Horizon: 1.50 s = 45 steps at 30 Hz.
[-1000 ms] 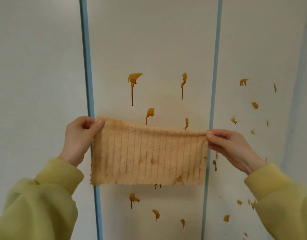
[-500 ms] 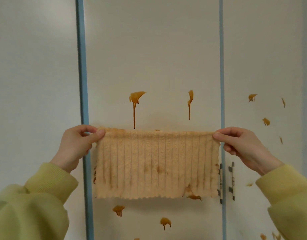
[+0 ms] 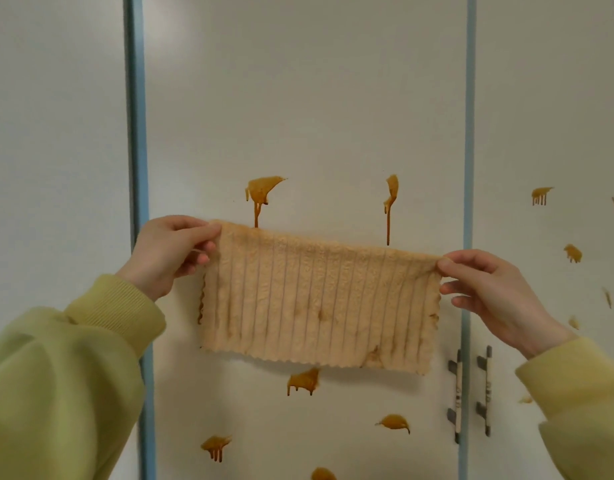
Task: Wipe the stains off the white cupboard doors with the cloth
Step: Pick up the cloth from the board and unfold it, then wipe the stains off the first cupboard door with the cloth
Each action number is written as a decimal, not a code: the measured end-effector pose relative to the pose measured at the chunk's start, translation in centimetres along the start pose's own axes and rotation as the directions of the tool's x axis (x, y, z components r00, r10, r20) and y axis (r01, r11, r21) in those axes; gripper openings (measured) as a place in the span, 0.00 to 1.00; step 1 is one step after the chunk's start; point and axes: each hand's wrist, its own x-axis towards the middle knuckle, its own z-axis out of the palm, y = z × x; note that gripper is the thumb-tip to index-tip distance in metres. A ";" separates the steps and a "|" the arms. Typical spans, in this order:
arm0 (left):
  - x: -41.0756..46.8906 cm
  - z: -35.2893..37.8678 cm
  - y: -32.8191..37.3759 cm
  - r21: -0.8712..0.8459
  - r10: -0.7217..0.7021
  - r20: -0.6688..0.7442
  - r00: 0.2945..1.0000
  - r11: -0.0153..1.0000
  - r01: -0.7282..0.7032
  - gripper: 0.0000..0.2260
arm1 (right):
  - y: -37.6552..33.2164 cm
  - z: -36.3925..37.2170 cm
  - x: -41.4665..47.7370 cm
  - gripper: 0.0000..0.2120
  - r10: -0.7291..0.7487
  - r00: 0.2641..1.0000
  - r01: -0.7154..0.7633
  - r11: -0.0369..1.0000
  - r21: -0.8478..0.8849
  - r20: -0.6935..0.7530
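Pinching an upper corner each, the left hand [image 3: 167,254] and right hand [image 3: 489,289] hold a ribbed, plush tan cloth [image 3: 316,303] with scalloped edges stretched between them before the white cupboard doors [image 3: 316,98], amber drip-tailed stains [image 3: 262,192] lying above, below and right of the hands.

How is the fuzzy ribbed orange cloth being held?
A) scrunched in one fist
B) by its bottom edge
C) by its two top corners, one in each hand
C: the left hand and the right hand each pinch a top corner of the ribbed orange cloth, which hangs spread out.
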 end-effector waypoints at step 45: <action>4.7 12.1 -2.9 0.812 0.840 0.025 0.542 0.299 -0.501 0.23 | 4.0 9.0 10.9 0.15 -0.752 0.614 0.683 0.659 -0.315 -0.241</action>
